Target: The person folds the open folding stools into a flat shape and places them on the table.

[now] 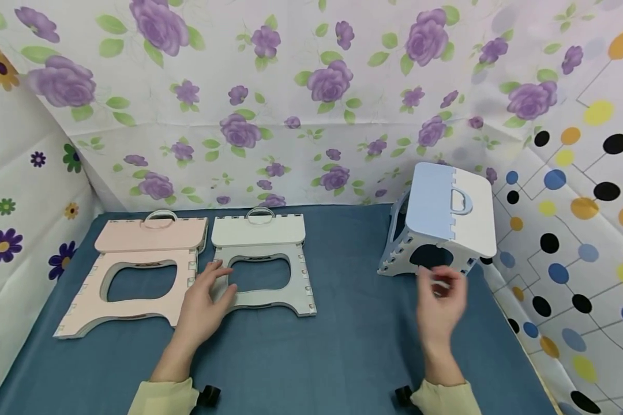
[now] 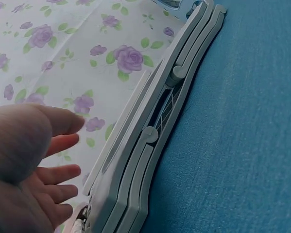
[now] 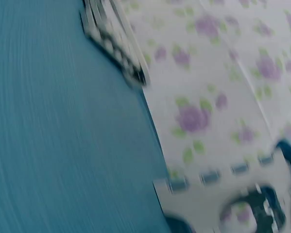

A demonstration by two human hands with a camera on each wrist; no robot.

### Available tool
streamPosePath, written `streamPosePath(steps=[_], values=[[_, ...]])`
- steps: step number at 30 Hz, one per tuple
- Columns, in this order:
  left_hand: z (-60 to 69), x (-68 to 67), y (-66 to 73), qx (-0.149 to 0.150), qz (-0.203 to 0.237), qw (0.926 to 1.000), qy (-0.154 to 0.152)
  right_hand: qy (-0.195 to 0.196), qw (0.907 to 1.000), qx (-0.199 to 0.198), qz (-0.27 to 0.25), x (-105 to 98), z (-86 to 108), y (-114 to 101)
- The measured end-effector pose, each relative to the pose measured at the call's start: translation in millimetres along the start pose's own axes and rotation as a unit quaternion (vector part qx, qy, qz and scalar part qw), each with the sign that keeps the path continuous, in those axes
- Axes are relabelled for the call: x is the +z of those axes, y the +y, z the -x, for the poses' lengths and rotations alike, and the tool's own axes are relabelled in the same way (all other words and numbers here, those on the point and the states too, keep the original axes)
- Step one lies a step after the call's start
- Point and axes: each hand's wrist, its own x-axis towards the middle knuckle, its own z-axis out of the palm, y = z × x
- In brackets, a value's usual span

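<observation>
- One pink stool [image 1: 144,256], 10 o'clock; pale stool [image 1: 259,248], 11: folded, hence flat.
- Left grip [image 1: 205,295]: released.
- Blue-white stool [image 1: 436,207], 1 o'clock: unfolded, hence upright.
- Right grip [image 1: 441,302]: cannot tell.

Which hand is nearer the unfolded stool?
Right. The right hand is just in front of the unfolded stool; the left hand is well left of it, by the folded pale green stool.

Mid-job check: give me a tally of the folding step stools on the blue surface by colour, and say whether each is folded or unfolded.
Pink folding step stool, folded flat: 1
Pale grey folding step stool, folded flat: 1
Blue-and-white folding step stool, unfolded and standing: 1
Total: 3
</observation>
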Motion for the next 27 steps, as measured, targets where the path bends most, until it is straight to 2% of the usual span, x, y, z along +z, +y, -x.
streamPosePath(steps=[2,4,6,9,11,13,18,24,27], values=[[-0.3,-0.4,0.7,0.001,0.005,0.9997,0.022,0.065,0.9977,-0.004,0.015,-13.4,-10.5,6.3],[-0.3,-1.0,1.2,-0.001,0.011,0.9991,0.041,0.087,0.9955,0.009,0.036,-25.2,-20.2,14.9],[-0.1,-1.3,1.7,-0.001,0.017,0.9983,0.055,0.072,0.9938,0.039,0.076,-34.7,-27.5,24.4],[0.0,-1.0,2.4,0.003,0.025,0.9976,0.065,0.011,0.9882,0.083,0.128,-42.6,-34.6,38.1],[0.0,-0.5,2.8,0.007,0.028,0.9971,0.07,-0.029,0.9819,0.098,0.16,-43.6,-37.3,46.8],[-0.4,-0.2,3.0,0.011,0.031,0.9967,0.074,-0.052,0.9779,0.098,0.177,-41.9,-39.4,54.0],[-1.2,0.0,2.9,0.013,0.033,0.9958,0.084,-0.044,0.9741,0.089,0.203,-33.3,-43.4,65.8],[-0.9,0.6,3.3,-0.001,0.037,0.9955,0.088,-0.025,0.9624,0.135,0.234,-24.8,-47.5,68.4],[-0.8,0.9,3.3,-0.001,0.041,0.995,0.091,-0.019,0.9587,0.145,0.244,-22.2,-49.5,68.9]])
